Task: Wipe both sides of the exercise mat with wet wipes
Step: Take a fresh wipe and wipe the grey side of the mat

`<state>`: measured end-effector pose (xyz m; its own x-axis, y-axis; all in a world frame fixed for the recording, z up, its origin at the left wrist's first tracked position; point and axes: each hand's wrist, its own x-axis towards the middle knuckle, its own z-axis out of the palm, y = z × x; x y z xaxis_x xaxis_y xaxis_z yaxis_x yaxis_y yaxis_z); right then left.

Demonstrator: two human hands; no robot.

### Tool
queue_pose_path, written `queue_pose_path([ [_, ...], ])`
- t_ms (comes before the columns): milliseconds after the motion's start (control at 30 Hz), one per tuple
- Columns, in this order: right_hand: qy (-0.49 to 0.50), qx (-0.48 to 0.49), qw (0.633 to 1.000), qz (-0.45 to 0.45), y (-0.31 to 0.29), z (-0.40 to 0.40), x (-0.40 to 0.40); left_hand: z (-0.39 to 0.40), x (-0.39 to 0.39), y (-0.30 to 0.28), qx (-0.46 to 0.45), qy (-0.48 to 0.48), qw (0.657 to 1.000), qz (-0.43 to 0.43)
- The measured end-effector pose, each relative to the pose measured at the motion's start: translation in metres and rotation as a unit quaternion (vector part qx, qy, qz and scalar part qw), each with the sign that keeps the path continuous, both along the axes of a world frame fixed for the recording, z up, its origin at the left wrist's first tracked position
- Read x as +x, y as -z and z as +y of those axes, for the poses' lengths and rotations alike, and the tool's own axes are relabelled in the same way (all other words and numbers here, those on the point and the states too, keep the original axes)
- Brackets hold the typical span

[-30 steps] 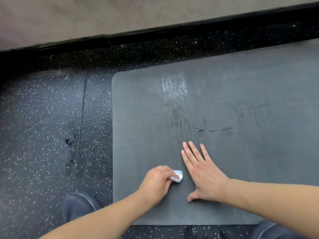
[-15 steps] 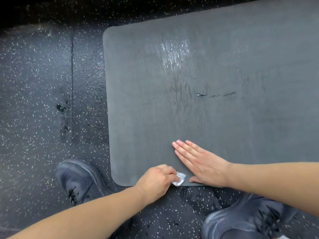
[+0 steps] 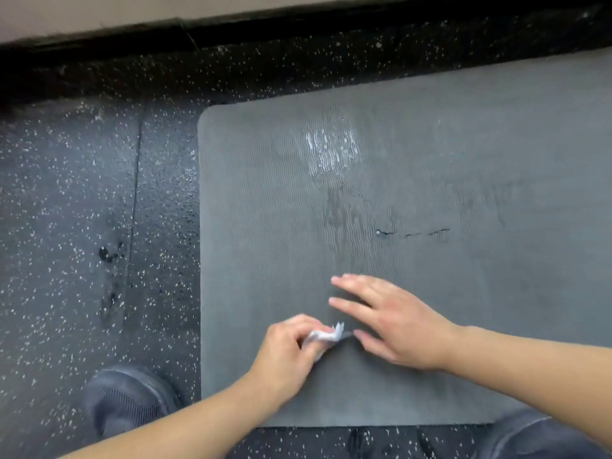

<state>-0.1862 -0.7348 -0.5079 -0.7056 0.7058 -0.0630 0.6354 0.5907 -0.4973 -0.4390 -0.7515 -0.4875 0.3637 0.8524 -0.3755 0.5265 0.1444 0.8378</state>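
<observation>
Head view, looking straight down, and we sweep from the left: speckled black floor [image 3: 66,200] fills that side, with a dark shoe [image 3: 127,397] planted on it just beside the mat's near left corner. Next comes the grey mat [image 3: 265,210] itself, lying flat on the floor, its short rounded edge on the left and its length running off the right side of the picture. A shiny wet patch [image 3: 332,150] glistens toward the far edge (streaky, catching the light), and a thin dark tear [image 3: 412,232] shows near the middle. Down at the near part of the mat, the left hand [image 3: 286,354] has its fingers curled tight around a crumpled white wipe [image 3: 326,334], a corner of it poking out to the right. Just beside it, the right hand [image 3: 395,323] is low over the mat with fingers long and spread, thumb close to the wipe; blur hides whether the palm presses down. At the bottom right corner a second shoe [image 3: 543,435] peeks in.
</observation>
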Motion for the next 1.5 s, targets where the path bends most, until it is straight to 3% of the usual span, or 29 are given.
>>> queue_pose_path([
  [67,0.136,-0.018,0.99,-0.021,-0.013,0.07,0.016,0.085,0.007,-0.007,-0.032,-0.169,0.985,-0.005],
  [133,0.209,-0.084,0.963,-0.152,-0.029,0.138,0.033,0.184,0.009,-0.008,-0.001,-0.235,0.972,0.009],
  [200,0.215,-0.132,0.931,-0.263,-0.039,0.181,0.042,0.272,0.016,-0.012,0.059,-0.268,0.96,0.05],
  [300,0.198,-0.182,0.909,-0.319,-0.037,0.201,0.034,0.36,0.034,-0.012,0.118,-0.298,0.942,0.101],
  [400,0.198,-0.174,0.899,-0.35,-0.029,0.198,0.028,0.393,0.055,0.004,0.134,-0.252,0.948,0.139],
  [533,0.195,-0.184,0.898,-0.349,-0.032,0.201,0.028,0.383,0.072,0.023,0.233,-0.093,0.938,0.238],
  [600,0.195,-0.194,0.897,-0.346,-0.035,0.202,0.027,0.374,0.074,0.022,0.261,-0.014,0.933,0.248],
  [700,0.191,-0.204,0.893,-0.353,-0.042,0.201,0.025,0.344,0.069,0.019,0.255,0.11,0.925,0.259],
  [900,0.202,-0.228,0.88,-0.365,-0.06,0.206,0.016,0.295,0.048,0.02,0.216,0.255,0.922,0.195],
  [967,0.21,-0.241,0.877,-0.359,-0.065,0.207,0.014,0.297,0.046,0.013,0.175,0.25,0.935,0.18],
  [1067,0.221,-0.251,0.873,-0.354,-0.064,0.206,0.014,0.32,0.048,0.002,0.135,0.044,0.978,0.155],
  [1133,0.221,-0.247,0.875,-0.353,-0.059,0.205,0.015,0.334,0.051,-0.003,0.159,-0.059,0.974,0.153],
  [1167,0.223,-0.245,0.875,-0.352,-0.057,0.204,0.016,0.334,0.054,-0.002,0.188,-0.065,0.967,0.162],
  [1333,0.229,-0.235,0.88,-0.342,-0.051,0.2,0.018,0.271,0.067,0.026,0.259,0.082,0.934,0.231],
  [1500,0.216,-0.219,0.889,-0.34,-0.051,0.198,0.024,0.176,0.053,0.028,0.268,0.17,0.932,0.173],
])
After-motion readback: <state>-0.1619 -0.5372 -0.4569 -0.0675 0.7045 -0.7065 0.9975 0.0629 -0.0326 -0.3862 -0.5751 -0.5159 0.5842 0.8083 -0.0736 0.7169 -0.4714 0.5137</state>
